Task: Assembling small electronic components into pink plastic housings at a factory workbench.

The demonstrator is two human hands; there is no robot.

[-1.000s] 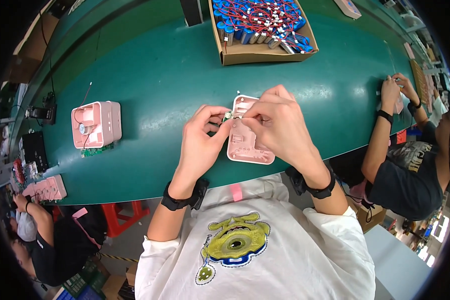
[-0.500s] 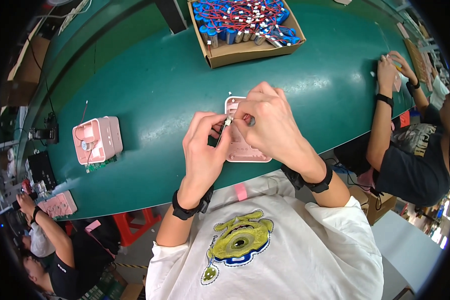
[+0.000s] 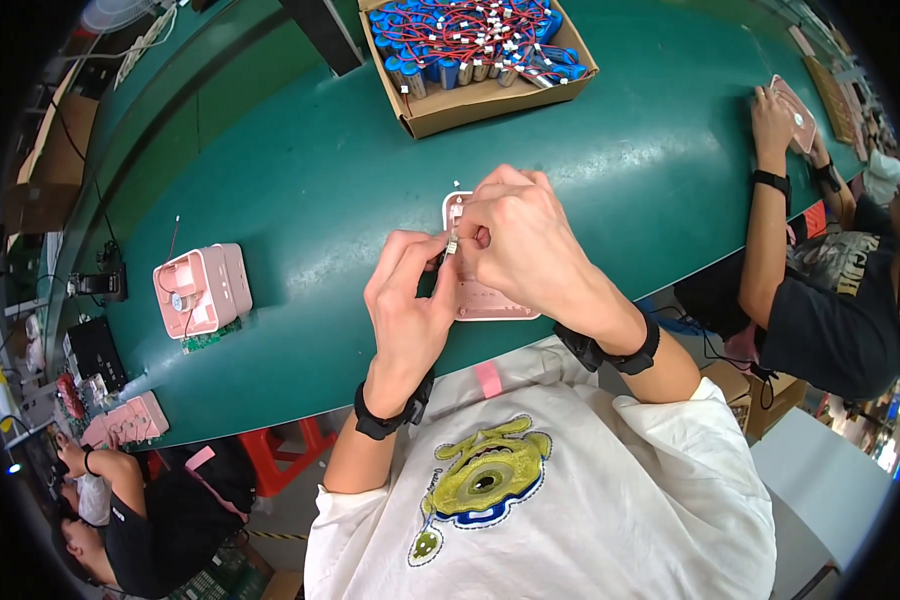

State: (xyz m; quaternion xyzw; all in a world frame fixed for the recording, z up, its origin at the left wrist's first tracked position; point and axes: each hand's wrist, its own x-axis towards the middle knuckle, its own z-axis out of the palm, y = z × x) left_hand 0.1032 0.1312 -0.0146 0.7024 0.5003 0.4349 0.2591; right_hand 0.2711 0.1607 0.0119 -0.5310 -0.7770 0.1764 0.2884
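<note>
Presently, the left hand point(image 3: 407, 285) grasps a small pale part point(image 3: 452, 246) between thumb and forefinger, above the left edge of the pink shell point(image 3: 492, 305). The right hand point(image 3: 525, 240) has its fingertips pinched just beside it; their content cannot be told. The shell lies open side up on the green bench point(image 3: 320, 200), before a carton point(image 3: 505, 110) of blue cells point(image 3: 449, 72).

White shirt point(image 3: 610, 500) up front: small dark lettering point(image 3: 437, 478) runs down the left of the green one-eyed patch point(image 3: 485, 481). Black shirt point(image 3: 820, 335) at far right: bigger pale block letters point(image 3: 853, 272), partly lost in folds. Black sleeve point(image 3: 135, 545) at lower left: tiny white mark point(image 3: 119, 514) (maybe letters, too small to read).
</note>
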